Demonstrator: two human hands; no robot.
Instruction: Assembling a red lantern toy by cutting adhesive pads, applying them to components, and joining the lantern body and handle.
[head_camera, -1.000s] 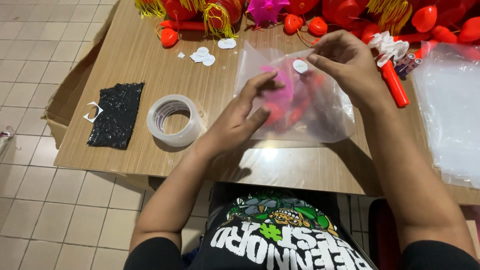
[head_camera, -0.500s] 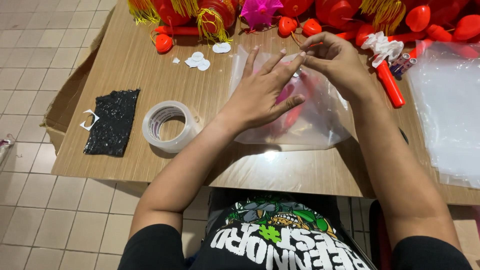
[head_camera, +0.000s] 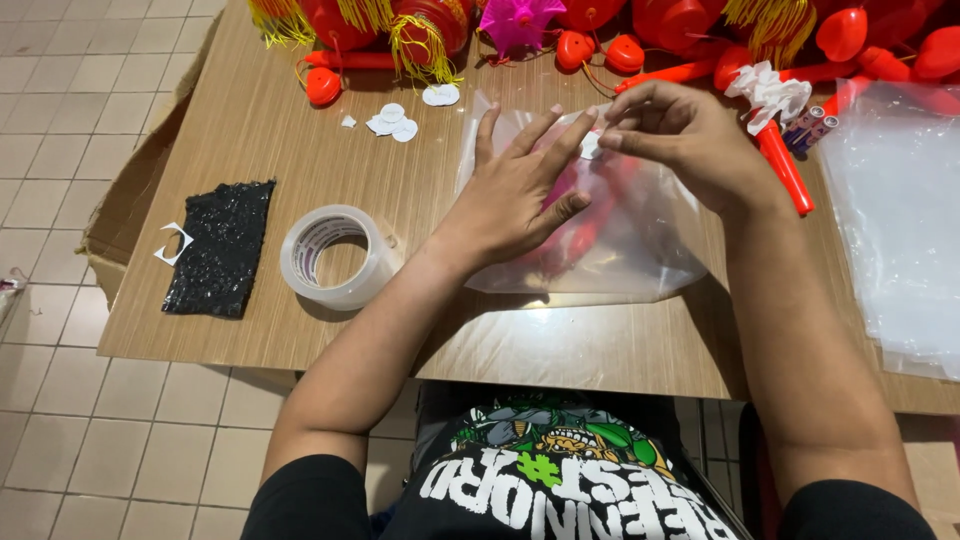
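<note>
A clear plastic bag (head_camera: 640, 245) with pink and red items inside lies on the wooden table (head_camera: 300, 120). My left hand (head_camera: 515, 190) presses flat on the bag with fingers spread. My right hand (head_camera: 680, 135) pinches a small white round sticker (head_camera: 590, 145) at the bag's top edge, fingertips meeting those of the left hand.
A roll of clear tape (head_camera: 335, 255) and a black glittery sheet (head_camera: 220, 245) lie left of the bag. Loose white stickers (head_camera: 395, 120) sit behind. Red and gold tasselled ornaments (head_camera: 420, 30) line the far edge. A stack of clear bags (head_camera: 900, 210) lies at right.
My left hand slid up the bag from its middle toward the top edge, spreading flat. My right hand stayed at the sticker on the top edge.
</note>
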